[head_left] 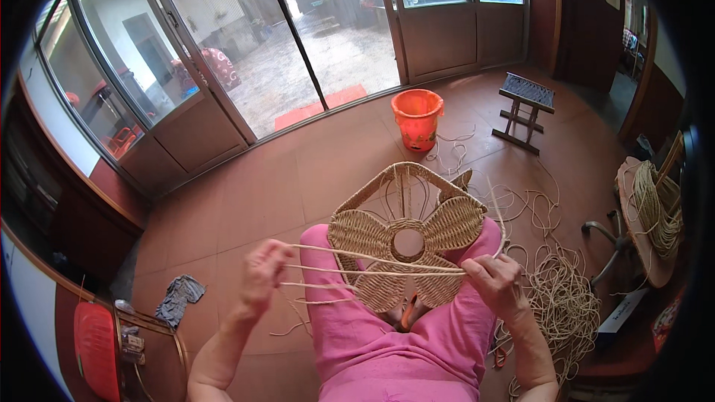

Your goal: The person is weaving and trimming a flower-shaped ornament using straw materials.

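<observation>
Across the lap of pink trousers (402, 361) rests a tan, four-petalled panel of woven cord (450, 225) in an angular, cord-wrapped rim (365, 188). Probably light; rim stiff, petals slightly springy. Best hold: the rim, sparing the weave. Right hand (495, 283), four o'clock from the hub, pinches thin, pale cord strands (350, 254); left hand (264, 275), between eight and nine, is blurred but seems curled round their other end. Strands likely limp, prone to snarling. Edges: tangled pale cord heap (562, 305) at four, round orange bucket (417, 120) at twelve. Reddish tiled floor (253, 208) toward ten gives the left arm swing.
</observation>
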`<state>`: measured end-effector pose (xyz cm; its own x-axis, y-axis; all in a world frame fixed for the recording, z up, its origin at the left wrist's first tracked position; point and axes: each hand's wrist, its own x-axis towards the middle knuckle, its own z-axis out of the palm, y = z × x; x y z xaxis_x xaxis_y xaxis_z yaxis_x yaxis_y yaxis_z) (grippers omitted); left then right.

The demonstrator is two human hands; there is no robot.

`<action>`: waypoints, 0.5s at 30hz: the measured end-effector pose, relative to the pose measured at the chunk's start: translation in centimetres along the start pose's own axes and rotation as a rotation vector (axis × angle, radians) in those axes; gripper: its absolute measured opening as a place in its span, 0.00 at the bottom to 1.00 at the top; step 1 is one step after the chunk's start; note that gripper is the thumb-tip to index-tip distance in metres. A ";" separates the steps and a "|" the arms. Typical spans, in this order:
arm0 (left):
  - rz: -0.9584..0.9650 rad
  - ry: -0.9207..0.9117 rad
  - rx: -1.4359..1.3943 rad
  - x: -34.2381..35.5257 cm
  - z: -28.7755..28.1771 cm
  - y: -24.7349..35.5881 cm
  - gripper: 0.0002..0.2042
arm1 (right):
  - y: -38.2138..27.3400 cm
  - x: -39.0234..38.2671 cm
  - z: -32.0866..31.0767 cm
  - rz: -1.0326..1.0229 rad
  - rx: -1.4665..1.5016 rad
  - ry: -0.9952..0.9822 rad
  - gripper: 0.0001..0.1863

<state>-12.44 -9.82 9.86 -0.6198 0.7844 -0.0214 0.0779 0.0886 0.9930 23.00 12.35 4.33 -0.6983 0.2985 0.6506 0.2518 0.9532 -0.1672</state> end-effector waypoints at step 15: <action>-0.113 0.812 1.151 -3.9 -31.2 -5.7 0.09 | -4.9 1.5 3.7 0.001 0.101 -0.064 0.14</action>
<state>-34.84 -32.59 7.92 -0.9054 0.2075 0.3705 0.3381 0.8801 0.3334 18.29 8.31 3.38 -0.7406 0.2986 0.6019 0.1861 0.9519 -0.2433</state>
